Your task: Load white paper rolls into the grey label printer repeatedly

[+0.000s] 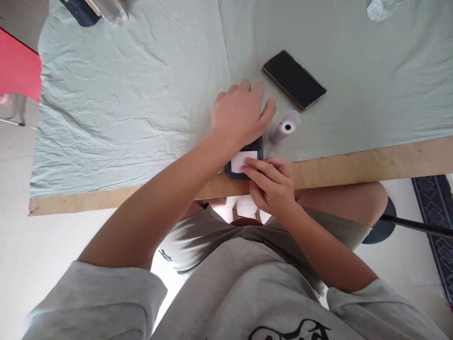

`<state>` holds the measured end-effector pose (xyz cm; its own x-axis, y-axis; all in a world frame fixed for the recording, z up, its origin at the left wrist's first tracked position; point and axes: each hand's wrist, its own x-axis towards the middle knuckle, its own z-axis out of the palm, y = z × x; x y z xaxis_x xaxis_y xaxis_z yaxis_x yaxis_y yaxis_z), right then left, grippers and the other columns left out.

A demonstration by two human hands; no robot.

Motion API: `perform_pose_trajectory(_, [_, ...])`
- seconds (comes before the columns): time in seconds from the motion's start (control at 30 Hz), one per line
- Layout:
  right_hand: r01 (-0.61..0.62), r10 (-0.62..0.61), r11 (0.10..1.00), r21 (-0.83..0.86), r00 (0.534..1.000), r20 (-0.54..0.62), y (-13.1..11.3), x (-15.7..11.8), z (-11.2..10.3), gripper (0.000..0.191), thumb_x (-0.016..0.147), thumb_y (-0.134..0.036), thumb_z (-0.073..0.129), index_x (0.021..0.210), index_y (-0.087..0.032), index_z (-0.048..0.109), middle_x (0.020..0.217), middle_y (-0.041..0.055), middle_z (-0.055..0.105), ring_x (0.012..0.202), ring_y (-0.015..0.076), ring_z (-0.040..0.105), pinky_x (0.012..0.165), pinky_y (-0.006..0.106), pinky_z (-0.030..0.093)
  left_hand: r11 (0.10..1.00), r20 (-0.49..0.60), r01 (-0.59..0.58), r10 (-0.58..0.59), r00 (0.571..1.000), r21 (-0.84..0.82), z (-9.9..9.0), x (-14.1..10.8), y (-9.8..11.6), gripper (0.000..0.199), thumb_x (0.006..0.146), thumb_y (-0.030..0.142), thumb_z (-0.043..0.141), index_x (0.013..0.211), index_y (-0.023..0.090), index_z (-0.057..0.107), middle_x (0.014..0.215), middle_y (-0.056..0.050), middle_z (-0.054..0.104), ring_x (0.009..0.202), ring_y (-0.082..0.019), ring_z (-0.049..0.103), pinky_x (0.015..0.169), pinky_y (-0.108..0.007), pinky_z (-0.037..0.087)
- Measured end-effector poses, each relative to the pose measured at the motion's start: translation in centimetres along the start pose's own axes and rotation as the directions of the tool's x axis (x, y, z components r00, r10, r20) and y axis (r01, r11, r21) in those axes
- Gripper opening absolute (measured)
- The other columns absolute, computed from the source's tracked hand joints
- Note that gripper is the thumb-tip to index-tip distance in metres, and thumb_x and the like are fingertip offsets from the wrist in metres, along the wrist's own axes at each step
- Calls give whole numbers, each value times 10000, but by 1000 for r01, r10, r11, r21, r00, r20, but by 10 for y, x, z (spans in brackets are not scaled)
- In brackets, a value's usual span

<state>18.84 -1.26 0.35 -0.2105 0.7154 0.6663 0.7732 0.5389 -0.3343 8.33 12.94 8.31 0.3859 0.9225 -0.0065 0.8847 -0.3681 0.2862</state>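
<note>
A dark device (261,147) lies at the table's front edge, with a piece of white paper (238,163) on its near part. My left hand (244,111), reaching in from the left side of the view, is over the far end of the device, its fingers apart and bent. It covers part of the device. From the right side comes my right hand (271,182), two fingertips resting on the white paper and the other fingers loosely curled. A white paper roll (279,133) with a loose end stands just right of the device. Beyond the roll lies a black phone (294,79).
A pale green cloth (141,94) covers the table, with a bare wooden strip (354,163) along the front edge. At the back left are a dark object (83,13) and a clear container (115,13). Clear plastic (380,9) lies at the back right.
</note>
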Motion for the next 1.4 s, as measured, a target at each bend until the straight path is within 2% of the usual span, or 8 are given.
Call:
perform_pose_trajectory(0.33, [0,1,999,38,1000,-9,0,4,0,405,846,-44,580,1164,-259,711,1153,12,822,941,187,707,905,357,574,1000,124,-2,0,992,12,12,4,3,452,1061,415,390,881,192,739,934,-136,739,822,-318,684,689,-422,415])
perform_pose_trajectory(0.47, [-94,95,996,6,995,-17,-1,-2,2,424,855,-111,612,1252,-255,649,1259,93,737,1015,231,703,917,397,595,932,126,18,30,992,-362,14,15,-14,282,997,340,618,738,228,625,818,-58,717,786,-244,658,728,-401,477])
perform_pose_trajectory(0.63, [-258,252,964,57,963,96,-1,-4,1,554,874,-223,597,1418,-212,486,1444,196,591,1290,334,647,1016,512,597,615,-347,-202,-125,930,-762,17,-12,-61,263,969,223,711,709,266,695,744,26,695,733,-158,638,727,-354,551])
perform_pose_trajectory(0.77, [-281,272,959,38,950,154,1,-3,3,609,882,-263,579,1467,-221,413,1500,209,561,1391,377,590,1046,570,575,525,-356,-232,-148,923,-819,21,-65,-83,43,879,238,838,852,270,829,893,14,802,850,-178,757,780,-359,616])
perform_pose_trajectory(0.93, [-281,276,960,8,947,163,0,-4,5,645,870,-286,586,1485,-241,397,1513,209,552,1365,393,605,987,567,595,716,-290,-130,-106,951,-686,32,-109,-85,290,1078,356,565,1193,209,787,1220,-70,802,1172,-223,750,1049,-383,593])
perform_pose_trajectory(1.07, [-305,289,950,67,941,178,2,-4,2,695,856,-284,621,1508,-254,380,1521,199,545,1387,382,590,1000,563,592,790,-129,-111,40,991,-603,42,-124,-83,713,1040,524,584,1621,149,410,1644,-180,499,1524,-308,502,1251,-460,453])
perform_pose_trajectory(1.23, [-375,337,921,103,902,271,6,-1,0,887,836,-401,716,1586,-286,257,1558,181,525,1415,391,576,1059,613,565,846,-46,-163,162,986,-507,48,-134,-77,1068,962,637,671,1723,209,55,1764,-198,270,1626,-368,322,1278,-519,411])
perform_pose_trajectory(1.4, [-345,331,939,2,902,278,5,0,1,927,821,-399,739,1595,-283,244,1562,183,536,1422,397,581,1033,602,583,899,-113,-232,204,972,-372,61,-141,-76,968,1052,654,493,1722,186,-25,1737,-250,305,1563,-390,435,1185,-530,491])
